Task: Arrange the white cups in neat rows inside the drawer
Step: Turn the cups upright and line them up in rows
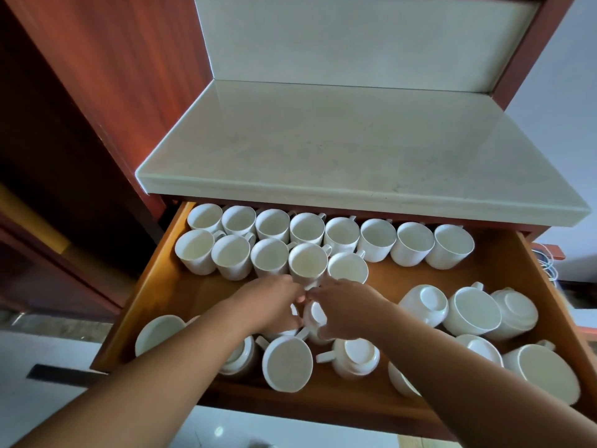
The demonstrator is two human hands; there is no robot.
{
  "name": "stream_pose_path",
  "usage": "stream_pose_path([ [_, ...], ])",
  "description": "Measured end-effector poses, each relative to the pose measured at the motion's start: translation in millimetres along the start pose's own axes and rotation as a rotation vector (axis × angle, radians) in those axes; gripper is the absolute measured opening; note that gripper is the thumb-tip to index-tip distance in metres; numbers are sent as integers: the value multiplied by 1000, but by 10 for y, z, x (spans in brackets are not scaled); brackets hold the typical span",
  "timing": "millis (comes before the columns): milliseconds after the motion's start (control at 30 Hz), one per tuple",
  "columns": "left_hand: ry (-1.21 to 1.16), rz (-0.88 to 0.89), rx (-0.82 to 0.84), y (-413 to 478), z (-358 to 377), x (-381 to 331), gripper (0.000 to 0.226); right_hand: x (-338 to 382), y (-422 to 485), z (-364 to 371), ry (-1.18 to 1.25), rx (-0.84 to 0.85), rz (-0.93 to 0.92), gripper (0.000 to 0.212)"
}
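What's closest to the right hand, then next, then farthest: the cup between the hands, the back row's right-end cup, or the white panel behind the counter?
1. the cup between the hands: the right hand touches it.
2. the right-end cup: back row, right side.
3. the white panel: behind the counter, farthest.

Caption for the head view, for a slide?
Left hand and right hand meet over tipped cups in a half-arranged drawer.

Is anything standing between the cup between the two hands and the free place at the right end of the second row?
Nothing visible does. The drawer floor right of the second row's last cup is bare, and that cup lies just in front of it; the loose cups lie farther right.
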State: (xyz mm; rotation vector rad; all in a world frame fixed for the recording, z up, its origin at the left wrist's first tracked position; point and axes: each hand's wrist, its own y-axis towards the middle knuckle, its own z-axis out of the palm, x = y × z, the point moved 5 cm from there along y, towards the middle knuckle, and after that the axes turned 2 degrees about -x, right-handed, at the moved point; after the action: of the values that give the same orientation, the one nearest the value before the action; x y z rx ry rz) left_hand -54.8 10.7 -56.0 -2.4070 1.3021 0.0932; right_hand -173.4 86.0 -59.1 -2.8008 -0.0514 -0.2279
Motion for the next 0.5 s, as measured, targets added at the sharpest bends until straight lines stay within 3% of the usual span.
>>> stream_pose_path([
  [233,-68,-79,22,-108,68,30,55,86,8,95,-1,6,22,74],
  [500,-199,-193,116,-136,5,59,58,-235,-223,-470,185,-61,116,76],
])
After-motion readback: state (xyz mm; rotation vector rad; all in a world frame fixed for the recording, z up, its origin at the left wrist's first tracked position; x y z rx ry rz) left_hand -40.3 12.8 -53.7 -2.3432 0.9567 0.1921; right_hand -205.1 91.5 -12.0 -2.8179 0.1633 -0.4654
